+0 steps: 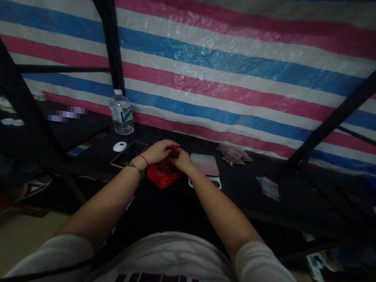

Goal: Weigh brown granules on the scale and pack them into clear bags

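Note:
A red plastic bag (162,180) lies near the table's front edge, its mouth open on small dark brown dried pieces (167,166). On its left side, my left hand (158,152) has its fingers curled over the bag's rim. My right hand (182,161) reaches in from the other side with bent fingers closed at the brown pieces; its fingertips are hidden. Beside the right hand lies a flat pink-and-blue rectangular object (204,164) with a white part under it. A smartphone (129,154) lies just left of my left wrist.
A clear bottle (121,113) stands at the back left, with a white rounded object (120,146) in front. Several clear bags of brown pieces (233,155) lie at the back right. A small clear plastic bag (270,189) is farther right. Black frame posts (107,34) flank a striped sheet (228,62).

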`<control>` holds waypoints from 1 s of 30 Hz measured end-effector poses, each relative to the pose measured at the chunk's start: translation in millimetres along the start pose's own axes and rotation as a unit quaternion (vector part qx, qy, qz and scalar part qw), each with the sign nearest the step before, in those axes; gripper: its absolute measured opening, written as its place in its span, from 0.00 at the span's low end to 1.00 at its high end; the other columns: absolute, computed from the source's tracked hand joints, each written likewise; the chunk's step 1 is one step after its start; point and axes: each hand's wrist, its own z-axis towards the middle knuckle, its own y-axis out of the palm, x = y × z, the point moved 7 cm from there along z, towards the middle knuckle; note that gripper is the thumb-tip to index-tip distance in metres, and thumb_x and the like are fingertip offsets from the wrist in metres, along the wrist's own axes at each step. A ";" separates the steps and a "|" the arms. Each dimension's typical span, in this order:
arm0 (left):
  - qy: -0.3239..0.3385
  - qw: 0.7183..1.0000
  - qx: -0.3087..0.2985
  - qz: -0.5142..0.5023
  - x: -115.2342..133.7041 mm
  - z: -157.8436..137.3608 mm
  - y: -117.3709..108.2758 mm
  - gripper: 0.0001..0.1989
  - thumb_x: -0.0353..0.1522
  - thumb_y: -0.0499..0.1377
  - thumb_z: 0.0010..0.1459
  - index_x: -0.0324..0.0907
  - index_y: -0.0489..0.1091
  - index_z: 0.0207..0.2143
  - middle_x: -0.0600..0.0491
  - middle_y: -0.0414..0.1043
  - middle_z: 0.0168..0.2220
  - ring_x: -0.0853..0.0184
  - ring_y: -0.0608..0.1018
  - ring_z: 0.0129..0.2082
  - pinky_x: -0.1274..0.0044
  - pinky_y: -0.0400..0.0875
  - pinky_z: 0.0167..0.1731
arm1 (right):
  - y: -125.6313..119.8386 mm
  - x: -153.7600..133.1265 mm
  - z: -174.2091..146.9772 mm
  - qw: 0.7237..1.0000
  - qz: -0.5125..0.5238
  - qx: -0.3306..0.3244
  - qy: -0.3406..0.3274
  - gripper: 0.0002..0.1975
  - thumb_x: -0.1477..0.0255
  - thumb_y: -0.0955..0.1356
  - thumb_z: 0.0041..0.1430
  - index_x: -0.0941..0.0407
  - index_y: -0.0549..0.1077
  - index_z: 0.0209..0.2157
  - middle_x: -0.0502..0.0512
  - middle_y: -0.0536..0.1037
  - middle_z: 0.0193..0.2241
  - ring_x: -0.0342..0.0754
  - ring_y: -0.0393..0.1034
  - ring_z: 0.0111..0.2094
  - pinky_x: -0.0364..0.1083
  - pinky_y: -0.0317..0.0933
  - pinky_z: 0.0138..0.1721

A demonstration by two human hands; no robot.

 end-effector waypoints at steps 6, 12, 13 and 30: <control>-0.050 0.987 0.149 -0.027 -12.7 -22.4 -3.9 0.20 0.23 0.46 0.54 0.41 0.71 0.44 0.51 0.71 0.48 0.67 0.71 0.51 0.70 0.64 0.55 | -6.9 -0.4 -4.8 1.000 -0.014 0.003 0.001 0.16 0.71 0.70 0.47 0.55 0.71 0.41 0.53 0.77 0.36 0.47 0.72 0.35 0.43 0.65 0.36; -0.092 0.977 0.190 -0.001 -23.5 -41.8 4.4 0.16 0.29 0.50 0.56 0.40 0.71 0.45 0.49 0.73 0.46 0.65 0.73 0.47 0.72 0.67 0.52 | -8.3 -3.2 -10.4 0.999 -0.028 0.010 -0.013 0.16 0.70 0.70 0.48 0.56 0.71 0.41 0.54 0.77 0.37 0.48 0.72 0.37 0.45 0.64 0.39; -0.087 0.981 0.173 0.007 -24.1 -42.5 8.1 0.16 0.30 0.51 0.57 0.41 0.71 0.46 0.49 0.73 0.47 0.65 0.73 0.47 0.72 0.66 0.52 | -8.7 -3.5 -10.8 0.999 -0.033 0.011 -0.019 0.16 0.70 0.70 0.49 0.56 0.71 0.41 0.55 0.77 0.38 0.48 0.71 0.39 0.45 0.64 0.40; -0.108 0.974 -0.023 0.196 -19.0 -42.2 29.9 0.17 0.33 0.51 0.57 0.39 0.72 0.45 0.43 0.74 0.44 0.59 0.75 0.45 0.71 0.66 0.49 | -87.7 30.3 -41.8 0.994 -0.017 0.112 0.009 0.17 0.66 0.71 0.47 0.56 0.72 0.40 0.54 0.77 0.39 0.46 0.72 0.40 0.44 0.62 0.43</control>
